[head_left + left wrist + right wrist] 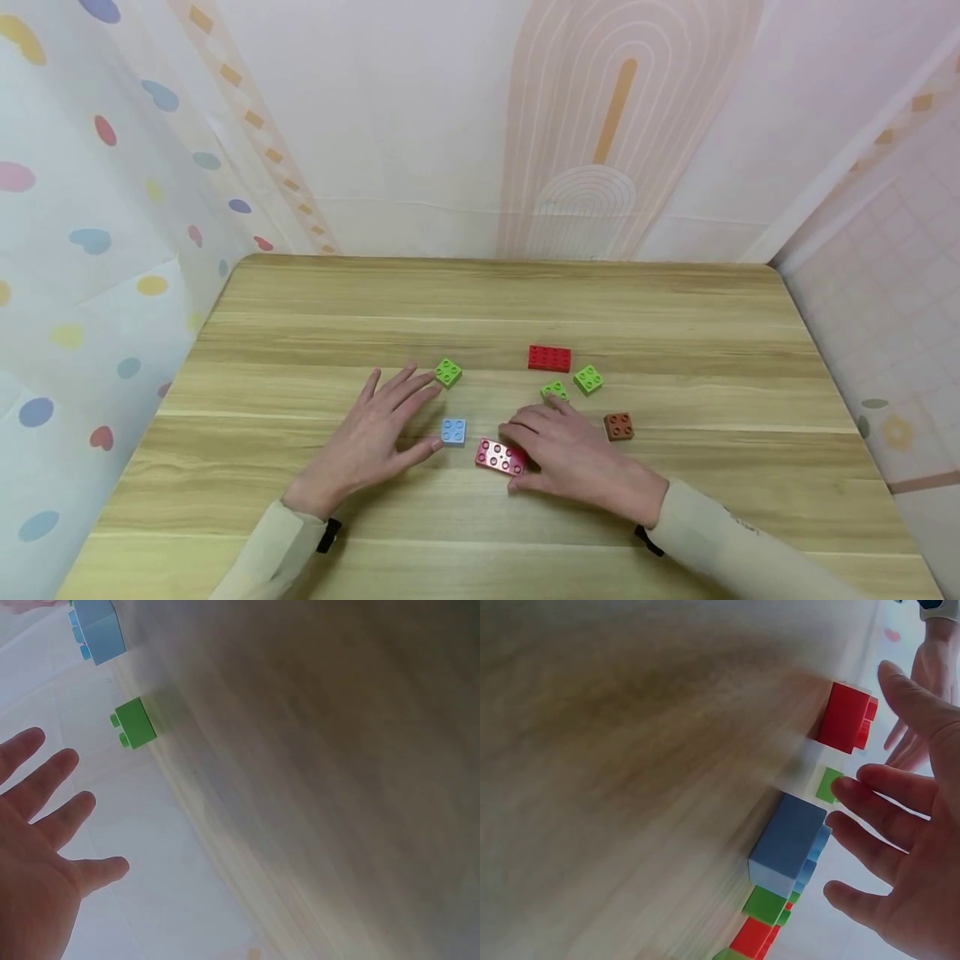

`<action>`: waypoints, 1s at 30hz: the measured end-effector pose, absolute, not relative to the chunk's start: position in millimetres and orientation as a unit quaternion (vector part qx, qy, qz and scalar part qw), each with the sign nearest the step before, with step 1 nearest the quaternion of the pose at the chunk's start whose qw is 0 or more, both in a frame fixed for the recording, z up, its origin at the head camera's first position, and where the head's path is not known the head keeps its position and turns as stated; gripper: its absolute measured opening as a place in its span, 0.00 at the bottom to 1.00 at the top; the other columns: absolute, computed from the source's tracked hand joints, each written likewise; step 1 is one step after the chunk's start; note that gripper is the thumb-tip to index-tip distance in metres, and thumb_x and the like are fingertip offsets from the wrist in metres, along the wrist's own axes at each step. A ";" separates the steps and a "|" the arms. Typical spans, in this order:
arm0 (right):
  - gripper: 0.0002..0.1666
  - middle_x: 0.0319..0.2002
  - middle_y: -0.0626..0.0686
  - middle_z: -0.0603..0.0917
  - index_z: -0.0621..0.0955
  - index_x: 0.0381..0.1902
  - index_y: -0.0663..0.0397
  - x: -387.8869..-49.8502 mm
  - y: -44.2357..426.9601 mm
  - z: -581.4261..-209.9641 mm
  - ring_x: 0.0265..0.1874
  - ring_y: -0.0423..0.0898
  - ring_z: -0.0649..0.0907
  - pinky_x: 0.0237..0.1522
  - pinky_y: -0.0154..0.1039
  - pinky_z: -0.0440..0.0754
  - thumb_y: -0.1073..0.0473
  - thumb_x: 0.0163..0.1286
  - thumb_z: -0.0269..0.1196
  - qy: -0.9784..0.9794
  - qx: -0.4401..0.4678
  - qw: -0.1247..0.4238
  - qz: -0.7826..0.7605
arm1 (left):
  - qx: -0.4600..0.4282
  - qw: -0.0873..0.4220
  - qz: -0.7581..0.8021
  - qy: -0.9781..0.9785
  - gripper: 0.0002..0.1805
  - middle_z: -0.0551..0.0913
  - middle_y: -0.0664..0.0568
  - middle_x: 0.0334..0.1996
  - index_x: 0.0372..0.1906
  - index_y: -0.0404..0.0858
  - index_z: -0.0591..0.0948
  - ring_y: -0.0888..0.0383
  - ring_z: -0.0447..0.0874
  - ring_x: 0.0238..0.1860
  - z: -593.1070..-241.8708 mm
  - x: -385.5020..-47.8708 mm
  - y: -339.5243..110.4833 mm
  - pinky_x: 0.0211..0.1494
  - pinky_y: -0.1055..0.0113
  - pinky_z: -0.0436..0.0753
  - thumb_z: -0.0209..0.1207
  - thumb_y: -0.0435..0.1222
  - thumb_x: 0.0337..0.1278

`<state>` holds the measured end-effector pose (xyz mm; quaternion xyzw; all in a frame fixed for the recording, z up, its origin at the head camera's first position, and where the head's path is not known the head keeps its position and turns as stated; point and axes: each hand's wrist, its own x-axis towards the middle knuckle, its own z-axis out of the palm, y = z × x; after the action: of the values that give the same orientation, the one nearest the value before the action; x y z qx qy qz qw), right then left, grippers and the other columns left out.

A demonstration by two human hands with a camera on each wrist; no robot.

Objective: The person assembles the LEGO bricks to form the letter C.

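Note:
My left hand (367, 442) is spread low over the table, its fingertips beside a green brick (448, 372) and its thumb at a light blue brick (453, 431). The left wrist view has this hand (37, 847) holding nothing, near the green brick (136, 723). A dark pink-red brick (499, 457) lies between thumb and fingers of my right hand (573, 458). In the right wrist view that hand (915, 832) has spread fingers, apart from the red brick (847, 718) and a larger blue brick (789, 844). The head view does not clearly show this blue brick.
Behind the right hand are a red brick (550, 358) and two green bricks (588, 380), one partly covered by its fingers. A brown brick (618, 426) sits right of that hand. The wooden table (480, 300) meets patterned cloth at its back edge.

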<state>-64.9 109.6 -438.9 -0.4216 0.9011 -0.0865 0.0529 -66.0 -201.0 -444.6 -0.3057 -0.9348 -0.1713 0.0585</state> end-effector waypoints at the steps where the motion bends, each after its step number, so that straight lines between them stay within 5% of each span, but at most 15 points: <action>1: 0.43 0.61 0.48 0.83 0.79 0.67 0.49 -65.0 109.3 -439.3 0.63 0.49 0.79 0.76 0.61 0.63 0.28 0.64 0.67 0.901 -0.421 0.054 -0.084 | -0.306 0.057 -0.173 -0.935 0.40 0.72 0.44 0.74 0.71 0.38 0.74 0.40 0.63 0.76 -444.8 -66.0 -201.2 0.77 0.29 0.54 0.64 0.59 0.63; 14: 0.23 0.47 0.48 0.88 0.86 0.55 0.50 -71.5 108.0 -441.6 0.50 0.47 0.84 0.70 0.56 0.74 0.45 0.67 0.73 0.907 -0.413 0.034 -0.077 | -0.309 0.044 -0.180 -0.933 0.38 0.72 0.43 0.73 0.72 0.38 0.73 0.40 0.64 0.76 -447.4 -65.2 -205.0 0.77 0.32 0.57 0.61 0.57 0.67; 30: 0.29 0.53 0.50 0.87 0.84 0.59 0.49 -78.4 113.0 -440.1 0.56 0.49 0.83 0.67 0.57 0.75 0.42 0.66 0.73 0.919 -0.382 0.037 -0.089 | -0.324 0.010 -0.185 -0.928 0.42 0.73 0.42 0.72 0.73 0.37 0.72 0.42 0.67 0.75 -445.5 -64.8 -199.4 0.77 0.40 0.65 0.61 0.61 0.65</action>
<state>-78.4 113.0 -440.1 -0.3819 0.9191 -0.0894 0.0371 -64.8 -199.4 -445.5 -0.3245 -0.9276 -0.1851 0.0098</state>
